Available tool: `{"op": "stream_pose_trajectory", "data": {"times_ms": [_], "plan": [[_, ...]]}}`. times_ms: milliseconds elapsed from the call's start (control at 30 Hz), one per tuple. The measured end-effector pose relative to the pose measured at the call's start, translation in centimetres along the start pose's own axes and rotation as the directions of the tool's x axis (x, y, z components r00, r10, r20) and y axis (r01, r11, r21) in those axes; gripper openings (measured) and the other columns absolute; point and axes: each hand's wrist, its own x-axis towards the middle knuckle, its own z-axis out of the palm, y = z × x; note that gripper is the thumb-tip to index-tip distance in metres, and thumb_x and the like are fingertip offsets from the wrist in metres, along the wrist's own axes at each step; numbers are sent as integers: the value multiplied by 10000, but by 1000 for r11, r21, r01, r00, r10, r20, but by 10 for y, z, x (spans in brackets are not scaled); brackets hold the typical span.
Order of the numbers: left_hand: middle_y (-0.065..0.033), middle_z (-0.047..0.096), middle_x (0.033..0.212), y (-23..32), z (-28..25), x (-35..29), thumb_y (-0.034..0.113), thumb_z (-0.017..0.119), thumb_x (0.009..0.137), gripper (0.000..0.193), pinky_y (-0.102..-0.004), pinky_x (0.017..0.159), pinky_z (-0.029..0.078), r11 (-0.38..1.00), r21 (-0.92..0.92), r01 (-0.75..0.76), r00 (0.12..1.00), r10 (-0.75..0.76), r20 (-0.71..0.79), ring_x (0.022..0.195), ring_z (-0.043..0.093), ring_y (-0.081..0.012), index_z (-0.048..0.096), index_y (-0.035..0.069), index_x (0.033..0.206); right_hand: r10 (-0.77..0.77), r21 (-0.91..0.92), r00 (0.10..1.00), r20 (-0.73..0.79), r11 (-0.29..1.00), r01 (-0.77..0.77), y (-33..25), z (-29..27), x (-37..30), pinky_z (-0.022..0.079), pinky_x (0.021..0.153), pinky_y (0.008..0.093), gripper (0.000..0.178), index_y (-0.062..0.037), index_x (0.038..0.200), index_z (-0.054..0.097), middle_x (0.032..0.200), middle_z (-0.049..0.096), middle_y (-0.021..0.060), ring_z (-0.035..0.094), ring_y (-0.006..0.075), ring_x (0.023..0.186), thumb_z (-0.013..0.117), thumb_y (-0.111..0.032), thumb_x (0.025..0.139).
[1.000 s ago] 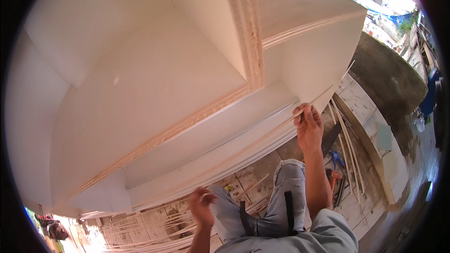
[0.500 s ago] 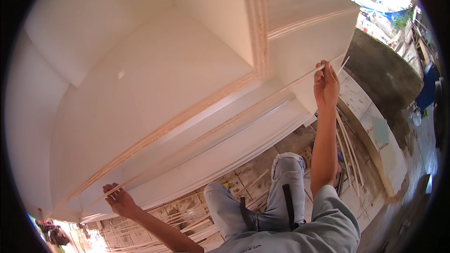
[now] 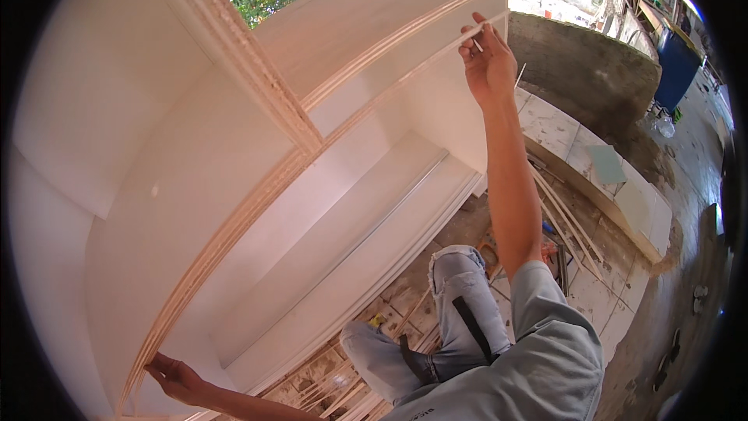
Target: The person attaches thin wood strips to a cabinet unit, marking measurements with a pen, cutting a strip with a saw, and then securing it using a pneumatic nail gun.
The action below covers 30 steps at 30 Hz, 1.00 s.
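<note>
A long, thin wooden strip (image 3: 427,61) runs along the raw front edge of a large white cabinet (image 3: 257,101). My right hand (image 3: 491,66), raised at the upper right, pinches the strip near its far end. A short white piece shows between those fingers; its kind is unclear. At the lower left, my left hand (image 3: 178,380) has its fingertips closed on the strip, against the cabinet's curved edge. Between the hands, the strip lies close along the edge, and I cannot tell whether it touches everywhere.
Below the cabinet's open lower bay (image 3: 351,218) are my bent knees (image 3: 460,288). Loose wooden strips (image 3: 567,222) lie on the dirty tiled floor, beside a low tiled ledge (image 3: 561,129). A concrete wall (image 3: 576,62) and a blue bin (image 3: 676,70) stand beyond.
Both hands have brought the strip up from below the cabinet edge to the edge itself. My left hand is lower and further left in view; my right hand is higher. The view has turned.
</note>
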Motion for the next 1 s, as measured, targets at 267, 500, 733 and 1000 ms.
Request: {"op": "stream_pose_trajectory", "data": {"times_ms": [267, 500, 733, 1000], "plan": [[-215, 443, 1422, -16, 47, -13, 40, 466, 1003, 359, -357, 1146, 378, 992, 114, -56, 993, 67, -94, 1332, 430, -281, 441, -110, 1328, -37, -24, 997, -69, 999, 36, -1, 18, 39, 499, 695, 297, 195, 38, 1061, 586, 903, 604, 104, 563, 175, 766, 482, -116, 1004], [-218, 403, 1459, -25, 67, -17, 44, 473, 1000, 387, -360, 1170, 338, 972, 206, -108, 983, 136, -126, 1365, 391, -282, 412, -116, 1347, -62, -72, 988, -140, 996, 52, 0, 19, 53, 502, 698, 318, 163, 21, 1013, 593, 876, 595, 90, 561, 174, 757, 499, -111, 996], [-235, 402, 1447, -29, 64, -24, 48, 508, 987, 384, -349, 1176, 339, 973, 211, -90, 988, 113, -100, 1355, 399, -278, 429, -132, 1316, -69, -69, 976, -209, 996, 55, -6, 14, 69, 511, 725, 340, 171, 25, 1060, 579, 889, 596, 75, 562, 169, 778, 500, -112, 997], [-242, 428, 1422, -34, 51, -16, 46, 533, 975, 369, -345, 1163, 367, 974, 208, -91, 991, 109, -78, 1339, 420, -289, 450, -141, 1282, -171, -135, 946, -274, 981, 138, 0, 14, 82, 516, 738, 321, 267, 7, 1225, 566, 913, 609, 26, 577, 132, 779, 534, -78, 974]]}}
